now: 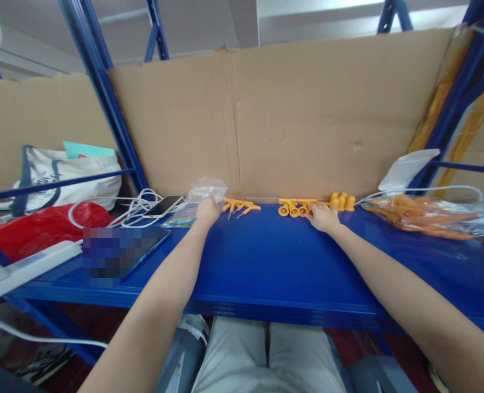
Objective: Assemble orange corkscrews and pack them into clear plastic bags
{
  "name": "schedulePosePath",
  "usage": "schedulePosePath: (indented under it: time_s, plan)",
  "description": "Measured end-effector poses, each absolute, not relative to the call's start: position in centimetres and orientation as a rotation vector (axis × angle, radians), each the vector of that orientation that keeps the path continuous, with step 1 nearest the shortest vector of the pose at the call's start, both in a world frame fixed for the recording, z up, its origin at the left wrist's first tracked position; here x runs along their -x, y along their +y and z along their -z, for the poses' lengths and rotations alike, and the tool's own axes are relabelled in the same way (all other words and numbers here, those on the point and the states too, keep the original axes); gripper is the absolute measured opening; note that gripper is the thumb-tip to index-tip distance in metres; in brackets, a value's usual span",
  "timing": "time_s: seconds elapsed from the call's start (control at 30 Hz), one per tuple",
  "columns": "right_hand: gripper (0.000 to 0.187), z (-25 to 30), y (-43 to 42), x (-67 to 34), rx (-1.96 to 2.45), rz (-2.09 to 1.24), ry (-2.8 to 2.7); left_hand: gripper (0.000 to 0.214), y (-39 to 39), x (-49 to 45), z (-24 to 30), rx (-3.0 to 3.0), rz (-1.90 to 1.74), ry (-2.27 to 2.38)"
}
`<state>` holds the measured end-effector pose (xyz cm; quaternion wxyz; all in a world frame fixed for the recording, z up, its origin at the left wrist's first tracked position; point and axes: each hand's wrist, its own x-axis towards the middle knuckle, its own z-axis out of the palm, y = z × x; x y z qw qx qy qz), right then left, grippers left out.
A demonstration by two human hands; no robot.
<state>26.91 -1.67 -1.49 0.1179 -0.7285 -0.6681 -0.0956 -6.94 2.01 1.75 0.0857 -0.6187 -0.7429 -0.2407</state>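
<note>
My left hand [208, 212] is closed at the back of the blue shelf, beside a clear plastic bag [207, 192]. Whatever its fingers hold is hidden. Just right of it lie several corkscrews [238, 206] with orange handles and bare metal spirals. My right hand [322, 218] has its fingers closed at the right end of a row of orange T-shaped pieces with round cup ends [293, 209], on the last of them. Several short orange cylinders [342, 202] stand upright beyond that hand, against the cardboard.
A cardboard sheet [307, 120] walls off the back. Plastic-bagged orange parts [417, 215] lie to the right. On the left are a phone [163, 206], white cables [137, 210], a dark tablet-like item [123, 254], a power strip [33, 267] and a red bag [41, 229]. Blue posts [102, 93] frame the shelf.
</note>
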Motion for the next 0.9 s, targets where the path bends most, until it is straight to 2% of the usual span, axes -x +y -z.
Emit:
schedulePosePath:
  time_s: [0.37, 0.53, 0.73, 0.9]
  plan:
    - [0.044, 1.8, -1.2, -27.3, 2.099, 0.317, -1.970, 0.020, -0.6, 0.9, -1.9, 2.537, 0.905, -1.371]
    - [0.043, 1.9, -1.1, -27.6, 2.077, 0.301, -1.994, 0.016, -1.5, -1.0, -1.0, 2.879, 0.707, -0.979]
    - [0.046, 1.6, -1.5, -27.4, 2.106, 0.279, -2.003, 0.012, 0.1, 0.2, 0.1, 2.984, 0.344, -1.125]
    - [0.046, 1.2, -1.9, -27.2, 2.127, 0.286, -1.984, 0.013, 0.7, 0.9, 0.3, 2.969, 0.360, -1.237]
